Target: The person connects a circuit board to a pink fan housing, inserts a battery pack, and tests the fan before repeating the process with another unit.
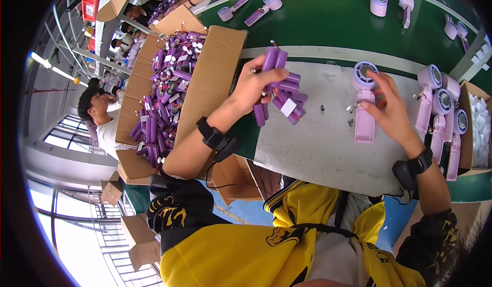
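Observation:
My left hand (pixel 252 83) is closed around a purple battery pack (pixel 275 59), whose short wires stick up at the top. More purple battery packs (pixel 290 105) lie just beyond and under its fingers; one carries a white label. Whether the hand holds some of these too is hard to make out. A pale purple handheld fan (pixel 364 125) lies on the grey mat, its round head away from me. My right hand (pixel 390 107) is on it, thumb at the neck and fingertips at the head. Small wires or metal bits show at the neck's left side.
A cardboard box (pixel 215 76) full of purple battery packs stands at left. Several fans (pixel 438 128) lie at right beside a box of white pieces (pixel 479 128). Other fans (pixel 379 4) rest on the green belt (pixel 328 17) beyond the grey mat (pixel 318 148). Co-workers sit at far left.

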{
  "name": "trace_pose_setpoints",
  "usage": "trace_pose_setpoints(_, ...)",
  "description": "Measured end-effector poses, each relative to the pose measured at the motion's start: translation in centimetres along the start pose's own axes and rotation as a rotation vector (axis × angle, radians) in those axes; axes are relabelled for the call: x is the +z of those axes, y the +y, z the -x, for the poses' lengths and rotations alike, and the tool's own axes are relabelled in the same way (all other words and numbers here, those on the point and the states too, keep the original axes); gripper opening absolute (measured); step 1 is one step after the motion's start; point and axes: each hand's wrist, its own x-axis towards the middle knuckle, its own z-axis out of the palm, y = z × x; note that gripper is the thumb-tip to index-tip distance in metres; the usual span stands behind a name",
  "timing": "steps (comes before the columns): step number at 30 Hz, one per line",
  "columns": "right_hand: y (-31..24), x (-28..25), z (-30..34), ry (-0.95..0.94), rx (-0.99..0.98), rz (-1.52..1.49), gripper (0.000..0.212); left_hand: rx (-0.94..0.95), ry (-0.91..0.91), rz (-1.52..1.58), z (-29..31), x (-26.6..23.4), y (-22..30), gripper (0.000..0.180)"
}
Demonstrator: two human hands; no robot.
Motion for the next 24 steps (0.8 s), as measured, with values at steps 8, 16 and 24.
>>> trace_pose_setpoints(8,0.2,0.0,0.1,0.003,-0.001,-0.022,0.067,0.318,0.123,-0.726,-2.5,-2.6,-5.3,0.030)
trace_pose_setpoints(16,0.4,-0.1,0.3,0.004,0.000,0.002,0.066,0.286,0.039,-1.041,-1.3,-1.1,-5.2,0.056)
trace_pose_setpoints(24,0.1,0.0,0.3,-0.002,-0.012,0.011,0.067,0.154,-0.020,-1.315,0.9,-1.1,-0.7,0.079)
